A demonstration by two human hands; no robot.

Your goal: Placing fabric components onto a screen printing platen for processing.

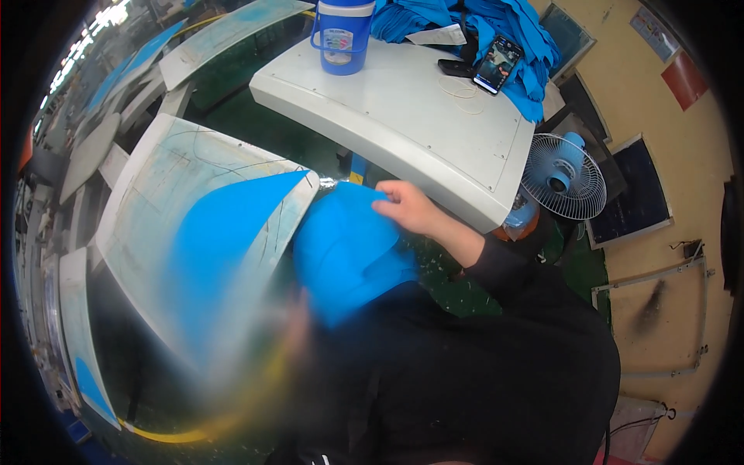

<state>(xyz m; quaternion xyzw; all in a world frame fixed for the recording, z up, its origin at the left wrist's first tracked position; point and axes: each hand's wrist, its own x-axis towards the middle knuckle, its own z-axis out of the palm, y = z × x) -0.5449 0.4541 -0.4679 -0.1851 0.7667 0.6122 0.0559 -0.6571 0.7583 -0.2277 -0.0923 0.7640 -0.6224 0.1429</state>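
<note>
A bright blue fabric piece (pixel 349 240) hangs in front of me, against my dark clothing. My right hand (pixel 403 205) pinches its upper right edge between thumb and fingers. Lower down, my left hand (pixel 297 319) is at the fabric's lower left edge, too smeared to show its fingers. To the left stands a whitish, stained flat board (pixel 151 198) with rounded corners. Another blue fabric piece (pixel 213 232) lies along that board's right part, its lower end blurred. Thin dark lines run over the board.
Beyond my hands is a white table (pixel 372 108) holding a blue bucket (pixel 341 46), a phone (pixel 497 65) and a heap of blue fabric (pixel 527 46). A fan (pixel 563 177) stands to the right. More boards (pixel 77 310) line the left, beside a curved yellow strip (pixel 167 435).
</note>
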